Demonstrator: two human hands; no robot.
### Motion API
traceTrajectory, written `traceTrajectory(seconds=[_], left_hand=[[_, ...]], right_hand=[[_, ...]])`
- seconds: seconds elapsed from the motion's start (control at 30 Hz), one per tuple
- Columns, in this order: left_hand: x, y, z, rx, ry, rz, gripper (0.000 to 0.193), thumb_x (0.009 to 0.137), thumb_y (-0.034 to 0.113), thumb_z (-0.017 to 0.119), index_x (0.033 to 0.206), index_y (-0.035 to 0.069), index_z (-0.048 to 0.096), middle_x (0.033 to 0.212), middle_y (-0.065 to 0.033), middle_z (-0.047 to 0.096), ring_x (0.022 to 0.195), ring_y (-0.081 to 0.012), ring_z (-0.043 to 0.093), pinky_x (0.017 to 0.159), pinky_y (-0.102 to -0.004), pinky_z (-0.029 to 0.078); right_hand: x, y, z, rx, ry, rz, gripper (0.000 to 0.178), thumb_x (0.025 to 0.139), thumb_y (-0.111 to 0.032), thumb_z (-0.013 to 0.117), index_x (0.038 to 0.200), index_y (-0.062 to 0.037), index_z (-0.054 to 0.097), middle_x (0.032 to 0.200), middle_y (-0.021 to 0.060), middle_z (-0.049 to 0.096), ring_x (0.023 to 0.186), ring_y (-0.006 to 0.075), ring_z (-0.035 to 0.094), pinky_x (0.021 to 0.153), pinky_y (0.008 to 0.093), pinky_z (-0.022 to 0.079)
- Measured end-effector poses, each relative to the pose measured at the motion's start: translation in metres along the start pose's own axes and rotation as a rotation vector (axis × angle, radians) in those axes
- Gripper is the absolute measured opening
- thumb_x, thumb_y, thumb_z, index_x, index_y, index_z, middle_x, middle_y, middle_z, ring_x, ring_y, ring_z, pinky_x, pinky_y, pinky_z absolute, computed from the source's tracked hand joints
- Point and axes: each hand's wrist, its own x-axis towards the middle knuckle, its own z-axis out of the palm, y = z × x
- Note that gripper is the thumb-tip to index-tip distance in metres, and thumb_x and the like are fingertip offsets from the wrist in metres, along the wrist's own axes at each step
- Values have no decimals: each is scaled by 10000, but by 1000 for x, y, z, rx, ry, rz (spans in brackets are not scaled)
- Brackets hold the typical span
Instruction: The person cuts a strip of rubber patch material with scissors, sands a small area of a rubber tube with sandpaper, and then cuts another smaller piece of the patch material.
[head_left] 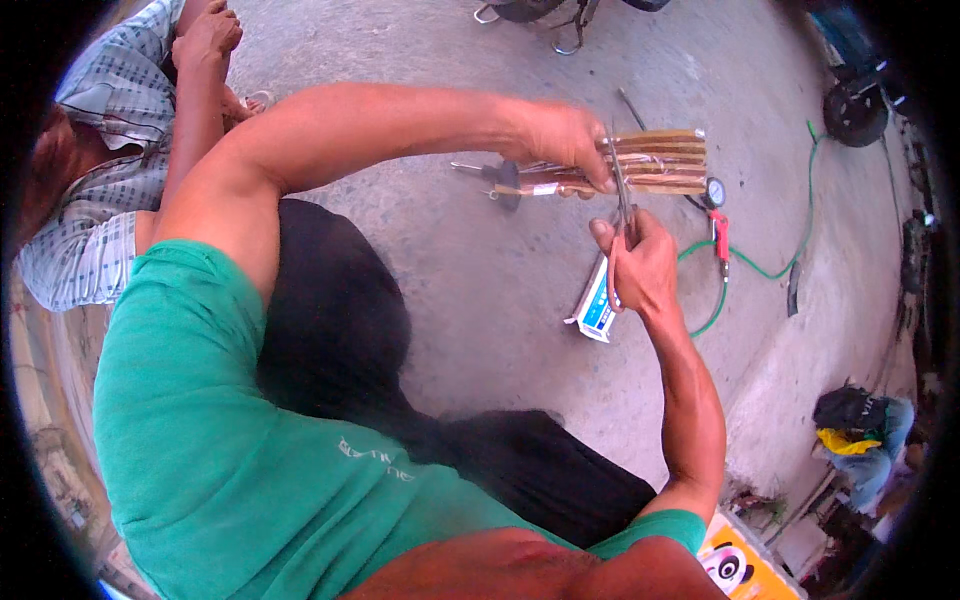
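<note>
From my end of the feed: left hand (565,145) gripping clear-wrapped brown strips (662,162) by their left part, over grey concrete (490,350). Right hand (648,265) closed on red-handled scissors (621,200), blades pointing up, crossing in front of the strips; I can't tell from this angle whether they touch. Blue-and-white box (597,308) on the concrete, left of the right wrist in view. Round gauge (714,192) and green hose (775,275) right of the strips. Person in checked shirt (120,105), upper left.
</note>
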Motion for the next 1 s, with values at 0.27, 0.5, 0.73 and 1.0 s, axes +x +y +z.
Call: traceTrajectory(seconds=[0.27, 0.5, 0.73, 1.0], left_hand=[[2, -2, 2, -40, 0, -34, 254, 842, 174, 746, 960, -48, 711, 748, -106, 671, 627, -172, 618, 561, -335, 484], [-8, 11, 14, 129, 94, -49, 245, 839, 163, 748, 1004, -16, 720, 768, -101, 680, 634, -169, 621, 561, -327, 487], [1, -11, 7, -1, 87, -38, 245, 829, 169, 748, 981, -20, 716, 767, -95, 673, 617, -169, 617, 513, -329, 467], [-9, -8, 13, 157, 99, -79, 266, 839, 189, 741, 982, -34, 724, 806, -95, 691, 649, -166, 615, 555, -335, 479]], right_hand=[[1, 5, 8, 38, 29, 16, 464, 833, -393, 758, 854, 39, 590, 749, 227, 645, 700, 353, 643, 694, 453, 502], [-1, 4, 10, 81, 0, -5, 467, 849, -384, 738, 909, 52, 583, 791, 232, 654, 744, 367, 650, 713, 456, 503], [1, 0, 8, 78, -21, 20, 479, 847, -415, 743, 853, 42, 600, 762, 225, 647, 733, 354, 651, 709, 453, 501], [-5, 11, 7, 41, -98, 65, 505, 826, -439, 766, 782, 33, 591, 725, 205, 640, 651, 304, 610, 650, 430, 492]])
